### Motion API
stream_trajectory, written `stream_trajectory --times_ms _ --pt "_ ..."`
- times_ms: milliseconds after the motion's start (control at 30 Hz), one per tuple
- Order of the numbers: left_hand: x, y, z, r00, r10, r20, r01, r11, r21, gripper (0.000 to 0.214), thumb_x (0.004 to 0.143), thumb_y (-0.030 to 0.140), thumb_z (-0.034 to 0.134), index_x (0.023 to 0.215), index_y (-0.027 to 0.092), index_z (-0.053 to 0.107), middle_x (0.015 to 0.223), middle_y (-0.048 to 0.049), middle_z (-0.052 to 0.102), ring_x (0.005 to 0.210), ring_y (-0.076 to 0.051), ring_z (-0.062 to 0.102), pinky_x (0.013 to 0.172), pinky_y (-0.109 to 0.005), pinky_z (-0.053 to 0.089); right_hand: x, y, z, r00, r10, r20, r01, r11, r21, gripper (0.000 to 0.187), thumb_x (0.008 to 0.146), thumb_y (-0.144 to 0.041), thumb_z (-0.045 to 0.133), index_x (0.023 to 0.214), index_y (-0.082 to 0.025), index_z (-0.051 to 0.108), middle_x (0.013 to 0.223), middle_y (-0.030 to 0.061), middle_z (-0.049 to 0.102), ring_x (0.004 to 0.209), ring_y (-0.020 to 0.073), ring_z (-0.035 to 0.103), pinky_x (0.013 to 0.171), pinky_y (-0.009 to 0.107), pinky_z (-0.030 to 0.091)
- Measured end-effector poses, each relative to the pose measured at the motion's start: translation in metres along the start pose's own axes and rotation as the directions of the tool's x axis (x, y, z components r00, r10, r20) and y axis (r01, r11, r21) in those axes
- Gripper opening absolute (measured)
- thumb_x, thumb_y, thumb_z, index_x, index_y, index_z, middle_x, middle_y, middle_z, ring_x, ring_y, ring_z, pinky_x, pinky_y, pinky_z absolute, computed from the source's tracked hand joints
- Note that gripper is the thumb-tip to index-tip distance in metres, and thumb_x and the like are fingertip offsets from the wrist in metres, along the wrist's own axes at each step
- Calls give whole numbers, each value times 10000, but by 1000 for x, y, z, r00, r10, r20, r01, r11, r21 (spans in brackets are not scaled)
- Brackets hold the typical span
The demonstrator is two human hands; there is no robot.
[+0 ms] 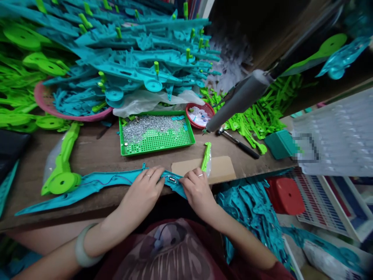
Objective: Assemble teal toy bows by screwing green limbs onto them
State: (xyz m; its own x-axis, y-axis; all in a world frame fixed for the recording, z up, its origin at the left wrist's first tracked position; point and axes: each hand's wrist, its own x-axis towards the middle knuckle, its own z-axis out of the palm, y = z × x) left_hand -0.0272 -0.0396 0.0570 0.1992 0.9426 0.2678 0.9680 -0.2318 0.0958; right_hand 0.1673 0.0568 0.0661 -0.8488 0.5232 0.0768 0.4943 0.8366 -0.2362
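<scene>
A long turquoise plastic shell half point(107, 179), shaped like a toy blade or bow, lies along the table's front edge. A thin dark wire runs inside it, and a small metallic part point(172, 179) sits in its right portion. My left hand point(147, 186) is closed over the shell's middle, fingers bent on its upper edge. My right hand point(198, 190) closes on the shell's right end, thumb and fingers together beside the metallic part. Its fingertips partly hide what is there. A green part with a round disc point(62, 182) touches the shell's left portion.
Behind my hands are a green perforated tray point(157, 147) of small screws, a red basket point(211, 111), a hammer point(239, 144) and cardboard point(223, 167) under a small green piece point(206, 157). A grey-sleeved tool point(241, 99) hangs at right. Turquoise parts point(131, 58) are piled high behind.
</scene>
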Motion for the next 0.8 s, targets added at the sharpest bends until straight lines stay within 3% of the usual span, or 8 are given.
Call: stream_trajectory --times_ms 200,333,633,800 --pt "-4 -5 7 1000 -24 -17 22 996 -90 305 960 68 437 1070 130 715 1283 -184 669 1163 -324 629 1012 -528 507 -12 -21 5 982 170 -79 -173 984 -37 156 995 -149 520 987 -204 665 926 61 641 931 236 461 884 414 273" --pt "-4 -9 9 998 35 -50 -37 998 -48 224 963 121 511 1045 142 718 1319 -180 670 1137 -325 643 990 -519 514 -12 -22 7 977 193 -89 -199 978 -58 147 975 -129 544 959 -205 669 932 63 637 930 240 456 869 403 268" --pt "-1 -6 9 997 -11 -77 7 998 -58 234 955 91 509 983 150 734 1284 -155 703 1135 -304 658 1009 -498 481 -14 -11 3 999 33 -43 -38 991 -128 166 975 -130 533 1030 -186 679 964 80 628 945 244 430 907 407 282" --pt "0 -8 10 998 24 -65 -24 1000 2 195 955 127 541 968 148 735 1260 -152 714 1087 -311 663 954 -496 496 -6 1 -8 987 -88 133 108 982 -155 189 989 -153 506 1071 -165 677 986 102 604 951 253 418 904 422 324"
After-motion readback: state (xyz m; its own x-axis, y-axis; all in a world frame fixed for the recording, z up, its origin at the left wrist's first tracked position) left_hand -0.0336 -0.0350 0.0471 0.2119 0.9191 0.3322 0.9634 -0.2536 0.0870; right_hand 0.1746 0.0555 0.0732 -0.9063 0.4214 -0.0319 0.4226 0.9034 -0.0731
